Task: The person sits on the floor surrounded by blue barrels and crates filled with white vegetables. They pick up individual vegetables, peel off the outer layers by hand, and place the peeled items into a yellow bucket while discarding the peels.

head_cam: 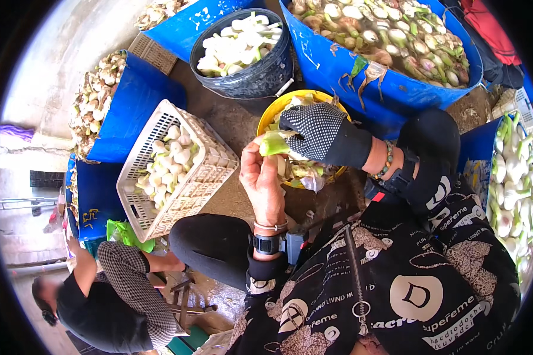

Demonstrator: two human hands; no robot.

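Note:
My bare left hand (264, 177) holds a garlic bulb with a green stem (274, 144) between thumb and fingers. My right hand (313, 132), in a black glove with white dots, is closed on the same garlic's stem and outer leaves; the glove hides part of it. Both hands are over a yellow tub (343, 172) holding peeled-off leaves and skins. Beyond it stands a black bucket (248, 86) with pale, trimmed bulbs. At the left, a white plastic crate (204, 177) contains whitish garlic bulbs.
A large blue tub (337, 75) at the top right holds unpeeled bulbs in water. More blue tubs (120, 106) stand at the left. White bulbs with green stems (511, 177) fill a container at the right edge. Another person (106, 306) sits at the lower left.

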